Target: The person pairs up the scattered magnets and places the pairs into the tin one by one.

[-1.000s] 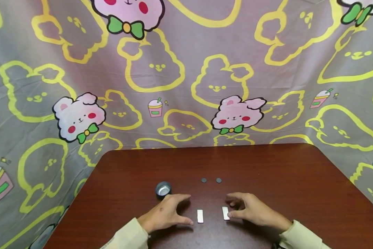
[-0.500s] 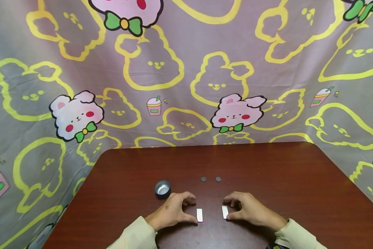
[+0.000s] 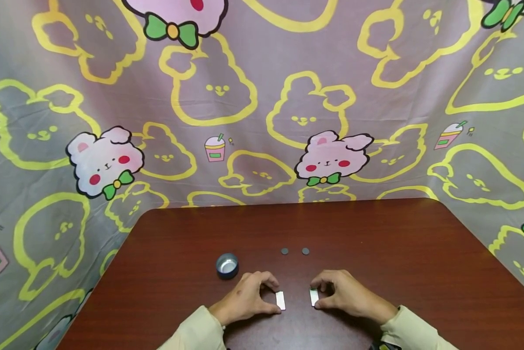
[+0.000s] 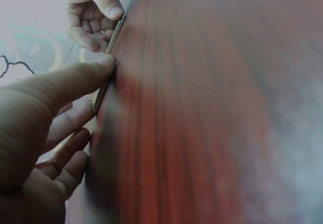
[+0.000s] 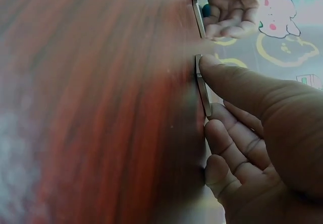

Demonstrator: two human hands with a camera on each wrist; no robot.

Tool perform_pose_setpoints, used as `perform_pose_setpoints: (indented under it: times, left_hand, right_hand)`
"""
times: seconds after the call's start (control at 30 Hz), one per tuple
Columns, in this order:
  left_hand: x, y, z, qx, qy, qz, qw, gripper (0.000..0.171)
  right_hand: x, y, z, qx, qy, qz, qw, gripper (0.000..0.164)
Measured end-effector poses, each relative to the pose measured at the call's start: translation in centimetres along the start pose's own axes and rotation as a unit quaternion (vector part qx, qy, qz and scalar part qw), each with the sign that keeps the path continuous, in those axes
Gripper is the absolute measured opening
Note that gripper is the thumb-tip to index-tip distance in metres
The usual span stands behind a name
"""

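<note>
My left hand (image 3: 248, 299) pinches a small flat white rectangular piece (image 3: 281, 300) by its near and far ends, thumb nearest my body. Opposite it, my right hand (image 3: 348, 297) holds a matching white rectangular piece (image 3: 314, 297) the same way, thumb and index finger at its two ends. Both pieces lie at the tabletop, a short gap between them. Edge-on in the left wrist view, the left piece (image 4: 102, 97) looks thin. The right piece (image 5: 203, 94) shows equally thin in the right wrist view, and the other fingers curve loosely behind it.
A dark round cup-like lid (image 3: 227, 266) with a silvery inside stands beyond my left hand. Farther back lie two small dark discs, a left disc (image 3: 285, 251) and a right disc (image 3: 305, 251). A patterned cloth (image 3: 244, 136) hangs behind the brown table (image 3: 375, 233).
My left hand has moved right to the left white piece, and its thumb and index finger have come to its ends. My right fingers have closed onto the right piece.
</note>
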State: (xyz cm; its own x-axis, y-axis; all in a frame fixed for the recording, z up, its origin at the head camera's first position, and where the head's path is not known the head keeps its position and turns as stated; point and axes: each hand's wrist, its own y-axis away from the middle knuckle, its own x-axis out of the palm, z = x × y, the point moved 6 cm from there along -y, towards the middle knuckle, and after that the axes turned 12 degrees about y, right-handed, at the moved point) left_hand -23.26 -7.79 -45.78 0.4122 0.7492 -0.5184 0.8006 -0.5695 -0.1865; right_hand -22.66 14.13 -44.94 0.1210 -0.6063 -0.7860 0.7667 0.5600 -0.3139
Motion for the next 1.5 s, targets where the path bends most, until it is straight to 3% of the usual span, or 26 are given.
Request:
perform_pose_setpoints:
  times: [0.57, 0.97, 1.23, 1.5]
  left_hand:
    - [0.8, -1.2, 0.0, -0.011, 0.011, 0.006, 0.9999, 0.036]
    - [1.2, -1.7, -0.3, 0.003, 0.003, 0.002, 1.0000, 0.035]
    - [1.5, -1.8, -0.7, 0.023, 0.006, -0.006, 0.9997, 0.029]
    - [1.6, -2.0, -0.5, 0.011, 0.004, -0.003, 0.9999, 0.029]
  right_hand:
    - [1.1, -1.1, 0.5, 0.016, -0.006, 0.010, 1.000, 0.029]
    - [1.4, -1.5, 0.4, 0.039, -0.015, 0.024, 0.999, 0.029]
    - [1.8, -1.8, 0.7, 0.027, -0.010, 0.026, 0.999, 0.023]
    - [1.9, -2.0, 0.8, 0.026, -0.007, 0.035, 0.999, 0.025]
